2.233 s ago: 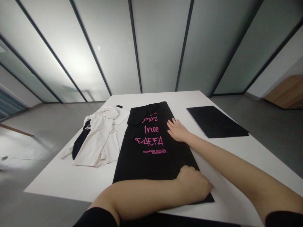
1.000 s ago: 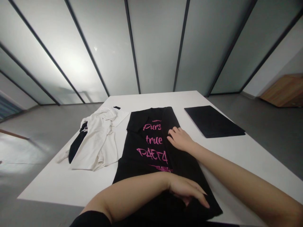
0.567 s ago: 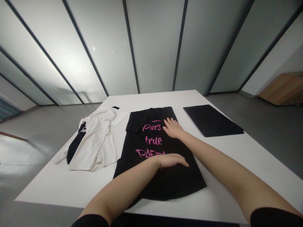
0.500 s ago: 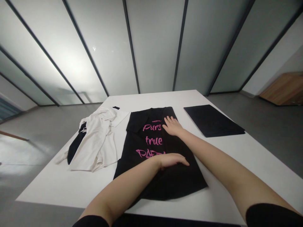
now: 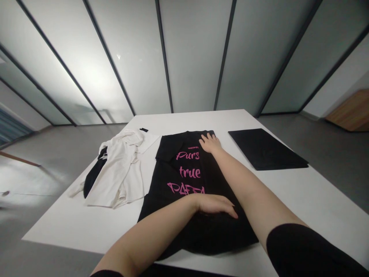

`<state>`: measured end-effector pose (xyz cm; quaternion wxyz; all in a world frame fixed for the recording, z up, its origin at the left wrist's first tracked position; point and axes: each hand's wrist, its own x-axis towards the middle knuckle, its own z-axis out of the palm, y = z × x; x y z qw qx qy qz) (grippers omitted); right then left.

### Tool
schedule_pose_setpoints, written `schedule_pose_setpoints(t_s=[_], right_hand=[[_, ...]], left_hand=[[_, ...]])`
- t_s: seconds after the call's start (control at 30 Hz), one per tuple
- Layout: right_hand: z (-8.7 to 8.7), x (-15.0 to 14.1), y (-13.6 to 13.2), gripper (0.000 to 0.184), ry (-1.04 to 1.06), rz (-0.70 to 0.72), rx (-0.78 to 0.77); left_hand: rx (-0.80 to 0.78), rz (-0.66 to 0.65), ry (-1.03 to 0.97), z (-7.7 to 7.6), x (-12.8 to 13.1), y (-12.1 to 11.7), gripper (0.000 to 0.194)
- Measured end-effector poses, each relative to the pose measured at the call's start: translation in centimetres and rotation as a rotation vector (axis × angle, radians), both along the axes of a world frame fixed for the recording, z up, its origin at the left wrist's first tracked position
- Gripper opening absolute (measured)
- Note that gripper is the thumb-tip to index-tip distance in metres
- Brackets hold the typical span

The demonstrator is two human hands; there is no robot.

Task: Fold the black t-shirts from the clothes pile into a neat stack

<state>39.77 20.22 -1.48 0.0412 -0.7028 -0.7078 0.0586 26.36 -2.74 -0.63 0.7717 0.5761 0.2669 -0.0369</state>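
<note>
Both grips open and flat, nothing held: smoothing the black printed shirt [image 5: 173, 209] on the white surface [image 5: 72, 227], my left grip [image 5: 215, 204] mid-shirt, my right grip [image 5: 210, 143] at its top edge.

White table [image 5: 86, 227], black shirt [image 5: 170, 204], white shirt [image 5: 118, 181]

Left hand [image 5: 215, 204], right hand [image 5: 210, 143] on shirt [image 5: 164, 204]

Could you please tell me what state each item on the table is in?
Black shirt with pink lettering, spread flat, collar at the far end
White garment, loosely crumpled
Black strip, partly under the white garment
Black cloth, lying flat, apparently folded
Left hand, open on the shirt
Right hand, open near the collar
</note>
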Motion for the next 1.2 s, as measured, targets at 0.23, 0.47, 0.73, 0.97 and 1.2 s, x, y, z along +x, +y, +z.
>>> schedule_pose_setpoints(t_s=[0.23,0.47,0.73,0.97,1.2], right_hand=[[0.2,-0.6,-2.9,0.060,0.069,0.123,0.300],[-0.3,-1.3,-8.7,0.057,0.009,0.176,0.205],[-1.8,0.5,-15.3,0.062,-0.037,0.179,0.120],[-0.8,1.5,-18.7,0.061,-0.102,-0.044,0.152],[0.9,2.2,-17.7,0.057,-0.068,-0.144,0.032]], left_hand=[[0.036,-0.094,-0.087,-1.6,0.5,0.5,0.019],[0.092,-0.086,-0.056,0.0,0.2,0.6,0.017],[0.459,-0.327,-0.046,2.5,0.1,-1.7,0.049],[0.720,-0.515,-0.018,7.5,-2.1,-4.9,0.057],[1.273,-0.051,0.587,8.1,-6.0,0.3,0.066]])
